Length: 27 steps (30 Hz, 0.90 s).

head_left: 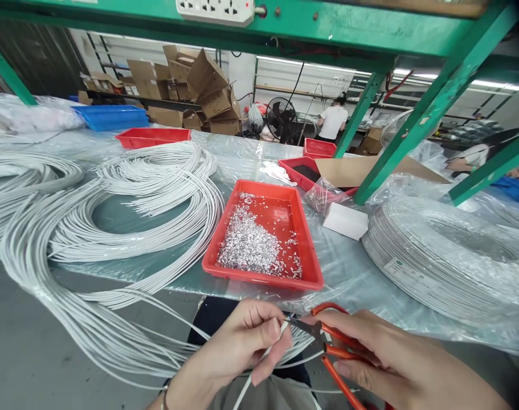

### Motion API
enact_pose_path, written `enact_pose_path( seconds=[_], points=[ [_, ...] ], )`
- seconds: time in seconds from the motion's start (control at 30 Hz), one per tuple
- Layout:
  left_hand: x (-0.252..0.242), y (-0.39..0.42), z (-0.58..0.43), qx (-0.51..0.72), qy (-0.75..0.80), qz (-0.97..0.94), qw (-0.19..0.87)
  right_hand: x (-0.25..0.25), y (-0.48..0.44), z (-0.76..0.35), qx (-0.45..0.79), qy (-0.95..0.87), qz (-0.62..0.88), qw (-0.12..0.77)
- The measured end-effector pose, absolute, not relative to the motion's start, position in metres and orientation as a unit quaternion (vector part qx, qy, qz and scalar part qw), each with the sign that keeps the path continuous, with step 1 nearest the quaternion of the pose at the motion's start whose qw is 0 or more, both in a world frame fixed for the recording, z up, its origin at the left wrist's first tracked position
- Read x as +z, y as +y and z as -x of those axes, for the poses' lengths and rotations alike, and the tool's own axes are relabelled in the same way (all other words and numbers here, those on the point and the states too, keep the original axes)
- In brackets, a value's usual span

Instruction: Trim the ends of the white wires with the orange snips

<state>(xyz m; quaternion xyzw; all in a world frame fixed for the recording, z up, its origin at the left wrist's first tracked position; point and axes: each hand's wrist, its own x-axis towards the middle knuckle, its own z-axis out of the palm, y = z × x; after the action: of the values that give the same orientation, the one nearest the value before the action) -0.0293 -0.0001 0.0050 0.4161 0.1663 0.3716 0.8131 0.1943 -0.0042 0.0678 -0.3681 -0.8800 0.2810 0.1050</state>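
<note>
My left hand (237, 341) pinches the end of a white cable (259, 361) between thumb and fingers, just below the table's front edge. My right hand (387, 359) grips orange-handled scissors (327, 341), whose blades meet the cable tip right at my left fingertips. Directly beyond my hands sits a red tray (259, 278) holding a heap of small silvery cut scraps (250, 245). A large loose bundle of white cables (114, 228) loops across the left of the table and trails down toward my left hand.
A wrapped coil of grey-white cable (447, 256) lies at right beside a small white box (344, 221). More red trays (152, 136), a blue tray (109, 117) and cardboard (357, 168) sit farther back. Green frame posts (413, 125) rise at right. A person (332, 121) stands behind.
</note>
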Motion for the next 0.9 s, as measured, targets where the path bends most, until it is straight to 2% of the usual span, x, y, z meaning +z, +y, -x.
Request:
enact_pose_path(
  seconds=[0.2,0.37,0.57,0.67,0.73,0.8,0.9],
  points=[
    [0.002,0.000,0.026,0.481,0.256,-0.418,0.727,0.045,-0.008,-0.195,0.318,-0.838,0.413,0.163],
    [0.009,-0.004,0.025,0.488,0.305,-0.466,0.672,0.045,-0.018,-0.191,0.247,-0.846,0.458,0.115],
    [0.018,-0.006,0.023,0.468,0.362,-0.507,0.627,0.057,-0.017,-0.187,0.262,-0.832,0.484,0.064],
    [0.015,-0.007,0.024,0.462,0.391,-0.564,0.562,0.054,-0.016,-0.185,0.255,-0.838,0.477,0.074],
    [0.013,-0.007,0.024,0.473,0.401,-0.608,0.496,0.050,-0.014,-0.184,0.256,-0.840,0.466,0.104],
    [0.012,-0.007,0.023,0.491,0.407,-0.634,0.437,0.045,-0.012,-0.185,0.277,-0.827,0.453,0.183],
    [0.013,-0.006,0.022,0.500,0.412,-0.618,0.445,0.044,-0.008,-0.186,0.352,-0.776,0.406,0.331]
  ],
)
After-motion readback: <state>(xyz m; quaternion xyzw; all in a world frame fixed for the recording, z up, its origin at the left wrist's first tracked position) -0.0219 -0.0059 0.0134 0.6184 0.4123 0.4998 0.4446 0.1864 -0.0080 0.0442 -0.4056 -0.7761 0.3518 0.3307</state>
